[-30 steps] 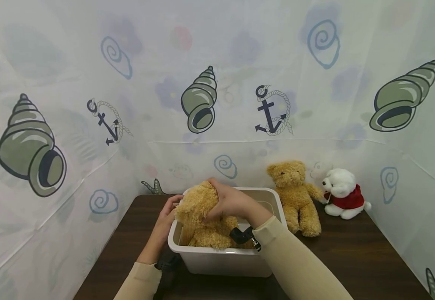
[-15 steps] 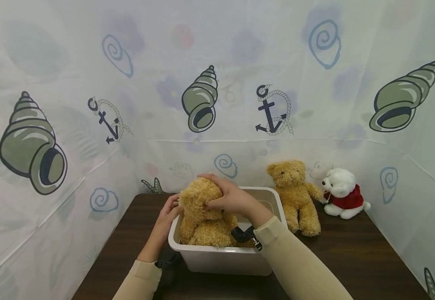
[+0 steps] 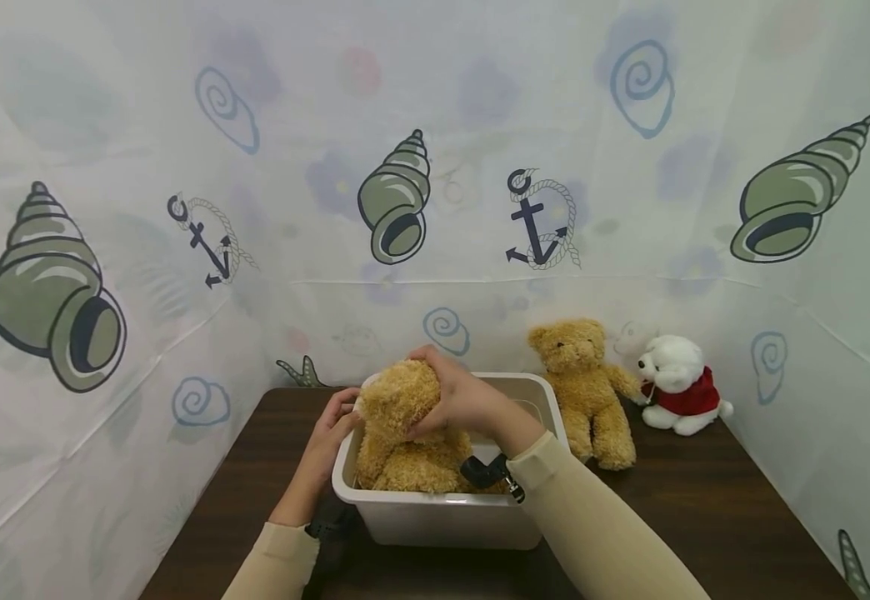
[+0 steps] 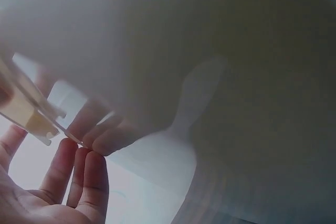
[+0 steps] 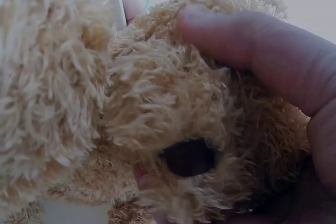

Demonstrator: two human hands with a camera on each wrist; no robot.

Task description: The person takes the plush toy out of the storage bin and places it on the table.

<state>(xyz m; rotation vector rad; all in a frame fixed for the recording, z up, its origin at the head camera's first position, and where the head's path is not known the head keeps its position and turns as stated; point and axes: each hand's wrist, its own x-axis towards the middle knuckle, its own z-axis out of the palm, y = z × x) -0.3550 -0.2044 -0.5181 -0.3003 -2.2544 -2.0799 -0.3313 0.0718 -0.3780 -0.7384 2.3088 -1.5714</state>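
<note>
In the head view, a curly golden teddy bear (image 3: 416, 467) sits in a white plastic bin (image 3: 446, 521), at its left end. My right hand (image 3: 461, 400) grips the bear's head from the right and above. The right wrist view shows the thumb (image 5: 247, 38) pressed into the fur and the bear's dark nose (image 5: 189, 157) below it. My left hand (image 3: 327, 429) holds the bin's left rim. Seen from the left wrist, its fingertips (image 4: 95, 169) touch the glossy outer wall (image 4: 252, 103) and are mirrored in it.
A second golden teddy bear (image 3: 581, 379) sits behind the bin's right end. Beside it is a white toy bear (image 3: 675, 367) in a red shirt (image 3: 693, 396). The dark wooden table (image 3: 697, 500) is enclosed by a pale curtain (image 3: 472, 100) printed with shells and anchors.
The bear's head has shifted slightly and sits more upright than a second ago, with my right hand still around it. The left hand stays at the rim. The view drifts slightly.
</note>
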